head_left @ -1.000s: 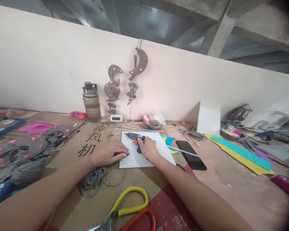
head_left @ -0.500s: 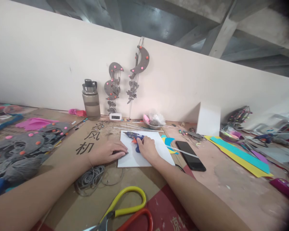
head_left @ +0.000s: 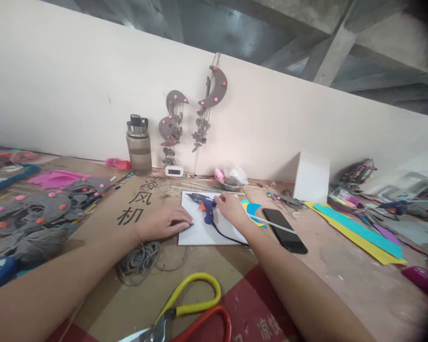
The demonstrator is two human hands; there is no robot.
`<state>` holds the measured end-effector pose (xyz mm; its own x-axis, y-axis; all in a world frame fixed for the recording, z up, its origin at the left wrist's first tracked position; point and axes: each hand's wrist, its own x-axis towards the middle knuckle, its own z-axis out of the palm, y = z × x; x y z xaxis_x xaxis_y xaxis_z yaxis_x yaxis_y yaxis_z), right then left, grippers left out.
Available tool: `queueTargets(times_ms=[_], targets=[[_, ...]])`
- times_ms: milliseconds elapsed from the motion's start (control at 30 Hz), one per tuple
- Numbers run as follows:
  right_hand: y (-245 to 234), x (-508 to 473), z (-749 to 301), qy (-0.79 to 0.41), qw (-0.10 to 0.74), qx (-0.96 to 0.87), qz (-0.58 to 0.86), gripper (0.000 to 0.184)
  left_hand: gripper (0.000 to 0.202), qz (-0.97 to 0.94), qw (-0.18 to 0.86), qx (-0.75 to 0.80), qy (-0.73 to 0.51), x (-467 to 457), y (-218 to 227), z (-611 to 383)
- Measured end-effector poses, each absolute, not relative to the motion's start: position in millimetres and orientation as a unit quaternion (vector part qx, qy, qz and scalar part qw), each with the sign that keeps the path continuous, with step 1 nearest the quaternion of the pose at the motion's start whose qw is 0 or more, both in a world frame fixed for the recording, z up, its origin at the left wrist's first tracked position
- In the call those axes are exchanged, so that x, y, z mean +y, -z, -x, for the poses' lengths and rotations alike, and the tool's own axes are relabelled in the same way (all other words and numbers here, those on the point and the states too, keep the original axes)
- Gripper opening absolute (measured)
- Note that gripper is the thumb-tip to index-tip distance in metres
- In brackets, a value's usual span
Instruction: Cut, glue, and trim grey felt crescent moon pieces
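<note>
Head view: flat left hand (head_left: 163, 223) is pressing white sheet (head_left: 202, 233); open right hand (head_left: 231, 209) is seemingly touching glue gun (head_left: 207, 209) beside it.

I saw a flat black smartphone (head_left: 284, 230) lying just right of the right fingers (head_left: 219, 200), a loose coil of grey cord (head_left: 139, 259) near the left fingers (head_left: 184, 221) on my side, and a smoky plastic water bottle (head_left: 139, 147) well beyond them.

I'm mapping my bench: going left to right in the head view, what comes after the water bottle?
Past the water bottle: white clock, blue glue gun, right hand, black phone, teal paper strip.
</note>
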<state>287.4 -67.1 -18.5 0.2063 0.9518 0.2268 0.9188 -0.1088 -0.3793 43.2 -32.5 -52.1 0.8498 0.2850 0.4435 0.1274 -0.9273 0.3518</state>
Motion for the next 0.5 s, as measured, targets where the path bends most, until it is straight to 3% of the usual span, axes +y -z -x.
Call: queueTargets(times_ms=[200, 500], targets=[[1, -41, -314, 0.070, 0.203, -0.643, 0.735, 0.022, 0.025, -0.947, 0.162, 0.103, -0.257, -33, 51, -42], [9, 6, -337, 0.120, 0.040, -0.654, 0.746, 0.030, 0.024, -0.947, 0.172, 0.113, -0.248, -31, 53, -43]])
